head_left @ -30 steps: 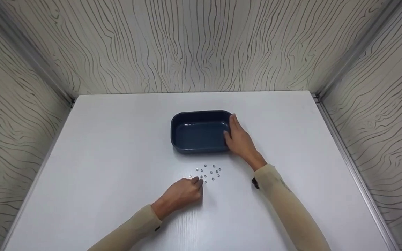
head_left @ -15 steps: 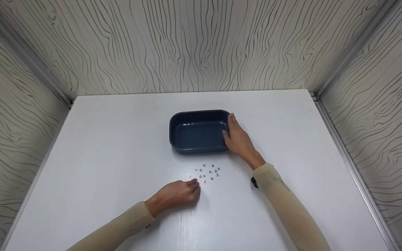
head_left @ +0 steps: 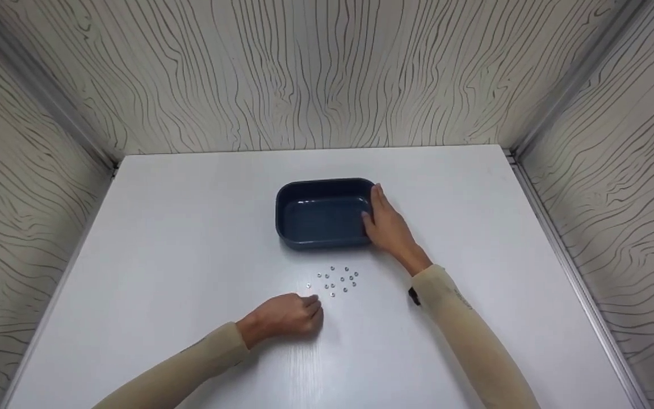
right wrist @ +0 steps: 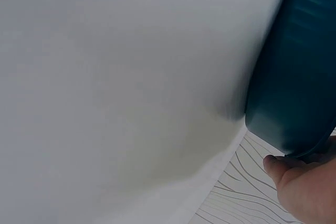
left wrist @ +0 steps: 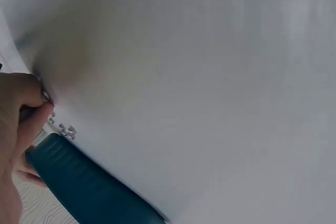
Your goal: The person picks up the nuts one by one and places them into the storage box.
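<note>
Several small metal nuts (head_left: 342, 279) lie loosely scattered on the white table in front of a dark blue rectangular tray (head_left: 327, 245). My left hand (head_left: 290, 315) is at the near left of the scatter, fingers curled, thumb and fingertip pinched low over the tabletop. In the left wrist view a small nut (left wrist: 46, 96) shows right between those tips, with more nuts (left wrist: 68, 130) beyond. My right hand (head_left: 390, 230) grips the tray's right end, thumb over the rim and fingers along the outer wall. The right wrist view shows this hand (right wrist: 310, 187) at the tray's rim, partly cut off by the frame.
The white tabletop (head_left: 191, 227) ends at a patterned back wall (head_left: 327, 85), with similar walls at both sides. Metal rails (head_left: 565, 250) run along the side edges. The tray's inside shows a bare floor.
My left hand has drawn back slightly, toward the near left, from the edge of the nuts. The right hand stays on the tray, and the scattered nuts keep their places.
</note>
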A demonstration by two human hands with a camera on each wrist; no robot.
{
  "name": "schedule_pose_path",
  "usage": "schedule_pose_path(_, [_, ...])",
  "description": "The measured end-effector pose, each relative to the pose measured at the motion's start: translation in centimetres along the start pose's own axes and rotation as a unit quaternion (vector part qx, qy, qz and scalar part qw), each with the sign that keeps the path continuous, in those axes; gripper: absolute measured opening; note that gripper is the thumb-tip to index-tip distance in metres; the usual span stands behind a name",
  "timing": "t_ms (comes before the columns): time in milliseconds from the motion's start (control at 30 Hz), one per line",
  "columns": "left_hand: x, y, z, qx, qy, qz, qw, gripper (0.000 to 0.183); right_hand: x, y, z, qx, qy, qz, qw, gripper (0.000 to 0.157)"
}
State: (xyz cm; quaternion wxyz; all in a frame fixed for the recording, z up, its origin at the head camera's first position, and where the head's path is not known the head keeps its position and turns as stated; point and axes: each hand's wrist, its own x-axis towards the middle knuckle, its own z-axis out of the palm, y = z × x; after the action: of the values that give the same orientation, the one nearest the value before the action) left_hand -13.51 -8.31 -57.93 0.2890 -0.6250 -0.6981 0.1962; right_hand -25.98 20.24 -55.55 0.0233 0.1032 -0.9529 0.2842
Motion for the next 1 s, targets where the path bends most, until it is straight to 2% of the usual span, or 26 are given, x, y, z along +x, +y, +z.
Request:
schedule_pose_path(167, [0.2, -0.1, -0.4, 0.018, -0.005, 0.003, 0.9998, 0.017, 0.1, 0.0, -0.1, -0.008, 0.002, 0.002, 1.000, 0.072])
schedule_pose_path(400, [0.4, -0.6, -0.7, 0.045, 0.007, -0.007, 0.9989, 0.027, 0.2, 0.0, 0.0, -0.016, 0.007, 0.002, 1.000, 0.072])
schedule_pose_path(567, [0.3, -1.3, -0.9, 0.029, 0.034, -0.036, 0.9983, 0.029, 0.2, 0.0, 0.0, -0.015, 0.008, 0.004, 1.000, 0.071])
schedule_pose_path(767, [0.6, -2.6, -0.9, 0.031, 0.080, -0.066, 0.9941, 0.057, 0.1, 0.1, 0.1, -0.016, 0.003, 0.008, 1.000, 0.070])
schedule_pose_path(867, [0.7, -3.2, -1.1, 0.026, 0.100, -0.079, 0.9915, 0.055, 0.1, 0.1, 0.0, -0.012, 0.005, 0.007, 1.000, 0.070])
schedule_pose_path(1000, [0.8, -4.0, -1.3, 0.027, 0.109, -0.091, 0.9895, 0.043, 0.1, 0.0, 0.0, -0.012, 0.008, 0.005, 1.000, 0.071])
